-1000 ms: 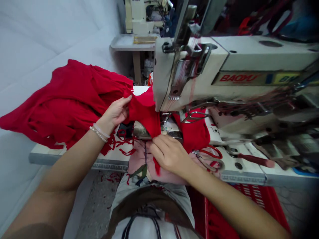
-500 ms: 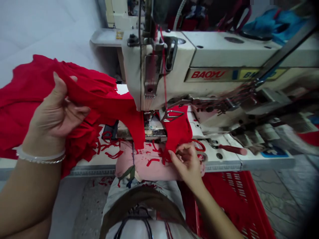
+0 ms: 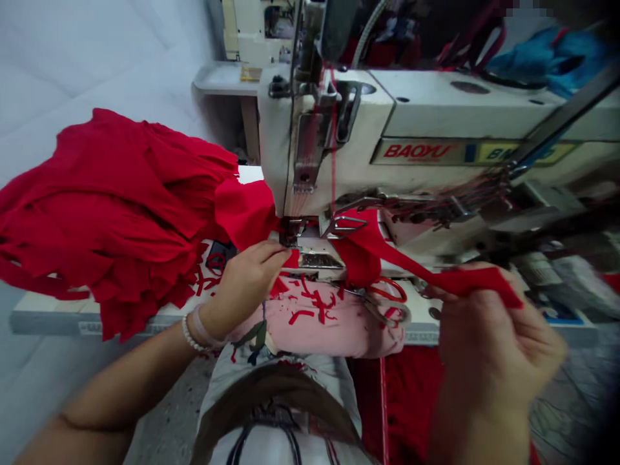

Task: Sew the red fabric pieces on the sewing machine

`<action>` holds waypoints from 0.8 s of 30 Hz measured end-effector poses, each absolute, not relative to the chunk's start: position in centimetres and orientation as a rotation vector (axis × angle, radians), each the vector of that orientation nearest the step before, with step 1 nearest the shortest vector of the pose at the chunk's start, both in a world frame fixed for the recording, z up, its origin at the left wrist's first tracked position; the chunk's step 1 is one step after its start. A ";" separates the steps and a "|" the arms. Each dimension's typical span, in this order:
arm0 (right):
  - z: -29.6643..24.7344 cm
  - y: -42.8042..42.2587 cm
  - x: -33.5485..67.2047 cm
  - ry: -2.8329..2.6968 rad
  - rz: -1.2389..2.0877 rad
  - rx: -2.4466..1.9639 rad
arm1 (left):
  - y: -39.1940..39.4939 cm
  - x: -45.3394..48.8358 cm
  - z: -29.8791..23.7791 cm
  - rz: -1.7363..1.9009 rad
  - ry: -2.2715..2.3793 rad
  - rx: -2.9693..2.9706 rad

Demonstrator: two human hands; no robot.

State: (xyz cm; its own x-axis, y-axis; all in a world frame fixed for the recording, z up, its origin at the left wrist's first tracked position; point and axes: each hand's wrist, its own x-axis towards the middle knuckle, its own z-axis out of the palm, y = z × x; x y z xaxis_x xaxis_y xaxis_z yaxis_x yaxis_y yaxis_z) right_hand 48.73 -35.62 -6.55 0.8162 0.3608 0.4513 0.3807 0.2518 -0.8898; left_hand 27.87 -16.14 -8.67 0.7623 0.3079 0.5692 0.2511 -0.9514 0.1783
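At the front of the sewing machine (image 3: 339, 155), I have the left hand (image 3: 245, 287) resting fingers-flat on red fabric (image 3: 292, 259), the right hand (image 3: 494, 336) pinching a red strip (image 3: 465, 281).

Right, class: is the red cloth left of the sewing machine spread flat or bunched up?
Bunched up: the red cloth hangs in heaped folds beside the sewing machine, with ragged edges, not lying flat.

A heap of bright red knit fabric (image 3: 111, 206) lies left; a cream sewing machine (image 3: 426, 116) carries red lettering; near, a pale pink cloth (image 3: 329, 323) shows red thread scraps (image 3: 300, 316).
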 end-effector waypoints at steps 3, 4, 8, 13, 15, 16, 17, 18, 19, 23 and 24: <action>-6.3 -33.9 48.5 -0.617 0.268 -1.078 | -15.2 26.5 -8.3 0.936 0.513 3.028; -6.5 -32.8 47.9 -0.681 0.286 -1.047 | -15.1 26.2 -8.1 0.928 0.515 3.068; -8.4 -27.5 44.2 -1.377 -0.075 -1.341 | -16.1 26.6 -7.8 0.831 0.587 3.206; -10.8 -25.2 42.3 -1.777 -0.465 -1.512 | -17.4 26.9 -8.3 0.633 0.670 3.222; -10.9 -25.6 42.5 -1.725 -0.435 -1.517 | -17.6 26.9 -8.2 0.606 0.681 3.230; -10.8 -25.8 42.6 -1.686 -0.403 -1.517 | -17.7 27.0 -8.1 0.604 0.697 3.235; -10.7 -25.9 42.6 -1.654 -0.377 -1.518 | -17.7 27.1 -8.0 0.605 0.717 3.239; -10.5 -26.0 42.6 -1.642 -0.364 -1.524 | -17.8 27.2 -7.9 0.601 0.738 3.243; -10.3 -26.1 42.6 -1.657 -0.368 -1.536 | -17.9 27.3 -7.8 0.588 0.751 3.246; -9.9 -26.0 42.2 -1.858 -0.515 -1.642 | -18.1 27.6 -7.4 0.496 0.767 3.223; -9.8 -26.0 42.2 -1.890 -0.554 -1.671 | -18.2 27.6 -7.4 0.479 0.770 3.214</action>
State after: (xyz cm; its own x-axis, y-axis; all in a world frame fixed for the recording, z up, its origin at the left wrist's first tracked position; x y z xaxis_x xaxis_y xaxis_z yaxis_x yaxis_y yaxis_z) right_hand 42.16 -26.04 -9.84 -0.0745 0.7611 0.6443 0.9886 0.1413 -0.0526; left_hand 27.61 -18.18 -7.37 0.8541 0.4111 0.3187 0.4675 -0.8753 -0.1236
